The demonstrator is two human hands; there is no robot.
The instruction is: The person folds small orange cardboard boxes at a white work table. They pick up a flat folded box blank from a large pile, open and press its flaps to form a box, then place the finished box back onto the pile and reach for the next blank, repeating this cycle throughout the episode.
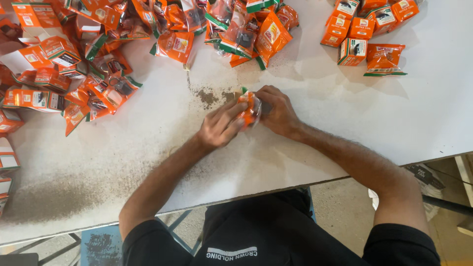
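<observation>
Black short-sleeved shirt [276, 236], white lettering printed near collar, sleeves ending above elbows; forearms bare, no watch, no gloves.

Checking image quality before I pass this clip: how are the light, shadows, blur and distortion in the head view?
Head view: light is bright and even on the white table, with no strong glare; soft shadows fall beside the small boxes; the left hand, right hand and the orange packet they hold are reasonably sharp; the table edge bows slightly, a wide-lens effect.
</observation>
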